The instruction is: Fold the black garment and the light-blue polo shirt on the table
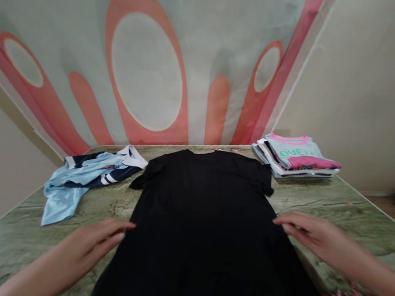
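Note:
A black T-shirt (pixel 202 220) lies spread out on the table, its neckline at the far side and its sleeves out to both sides. My left hand (pixel 91 244) is at the shirt's left side edge, fingers stretched out and thumb a little apart. On the opposite edge, my right hand (pixel 316 235) has its fingertips at the cloth, also stretched out, with the thumb below them. Neither hand shows fabric gripped between the fingers. Slight blur covers both hands, so whether the fingertips press on the cloth is hard to see.
A crumpled light blue and navy shirt (pixel 90 172) with a white collar lies at the left. Folded clothes (pixel 298 157) are stacked at the back right, a grey and pink top uppermost. The wood-patterned table (pixel 332 200) meets a patterned wall (pixel 204 45) behind.

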`<state>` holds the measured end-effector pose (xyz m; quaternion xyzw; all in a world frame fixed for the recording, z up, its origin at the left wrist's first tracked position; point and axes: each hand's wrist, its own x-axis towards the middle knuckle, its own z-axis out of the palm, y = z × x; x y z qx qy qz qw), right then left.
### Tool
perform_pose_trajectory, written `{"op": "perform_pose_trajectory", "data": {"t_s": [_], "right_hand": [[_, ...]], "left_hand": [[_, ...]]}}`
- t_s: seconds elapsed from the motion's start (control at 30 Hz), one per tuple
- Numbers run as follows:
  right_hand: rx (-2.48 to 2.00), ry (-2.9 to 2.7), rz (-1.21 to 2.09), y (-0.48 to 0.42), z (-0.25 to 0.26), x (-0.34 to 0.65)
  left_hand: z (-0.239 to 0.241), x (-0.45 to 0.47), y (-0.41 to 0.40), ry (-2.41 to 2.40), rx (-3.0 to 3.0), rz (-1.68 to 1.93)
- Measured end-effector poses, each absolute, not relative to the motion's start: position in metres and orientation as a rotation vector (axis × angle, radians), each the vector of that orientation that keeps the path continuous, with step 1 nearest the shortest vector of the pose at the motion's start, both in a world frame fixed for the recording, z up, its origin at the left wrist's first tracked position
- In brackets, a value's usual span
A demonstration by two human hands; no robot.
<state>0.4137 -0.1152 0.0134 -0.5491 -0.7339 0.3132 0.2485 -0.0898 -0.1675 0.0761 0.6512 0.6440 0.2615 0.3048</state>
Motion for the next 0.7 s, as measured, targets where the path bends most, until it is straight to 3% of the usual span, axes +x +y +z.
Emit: {"op": "perform_pose_trajectory", "data": {"t_s": [0.1, 0.2, 0.37, 0.57, 0.7], "right_hand": [[-1.271, -2.159, 0.615, -0.078, 0.009, 0.357], [-1.130, -2.449, 0.509, -0.056, -0.010, 0.311], [-1.331, -2.507, 0.236, -0.044, -0.036, 0.309], [-1.409, -2.524, 0.099, -0.090, -0.048, 0.339], [-1.391, -2.654, 0.149, -0.096, -0.022, 0.344]], "left_hand": [[0.069, -0.049, -0.111, 1.597, 1.833, 0.778], [0.027, -0.023, -0.075, 1.560, 1.909, 0.930], [-0.031, -0.038, -0.073, 1.891, 2.402, 0.459], [-0.035, -0.065, -0.126, 1.926, 2.700, 0.173], [-0.009, -0.075, -0.122, 1.803, 2.601, -0.010]]}}
